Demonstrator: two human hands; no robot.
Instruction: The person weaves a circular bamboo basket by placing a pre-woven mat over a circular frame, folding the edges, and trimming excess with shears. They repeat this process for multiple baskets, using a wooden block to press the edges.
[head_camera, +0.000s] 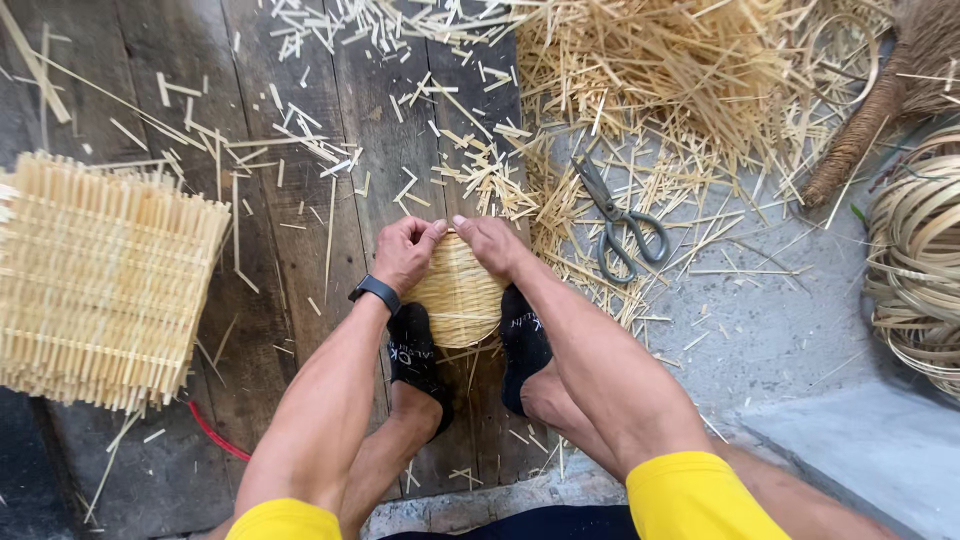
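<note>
A small round woven bamboo basket (458, 295) sits between my two feet in black socks, held upside down or on its side. My left hand (404, 250) grips its far rim on the left, fingers curled over the edge. My right hand (487, 243) grips the same rim from the right, thumb and fingers pinching the weave. A black watch is on my left wrist. Both hands nearly touch each other at the top of the basket.
Grey metal scissors (617, 218) lie to the right among bamboo offcuts. A stack of woven bamboo mats (100, 280) sits at the left on dark wooden boards. Coils of bamboo strips (920, 260) lie at the right edge. A heap of bamboo slivers (680, 70) fills the far right.
</note>
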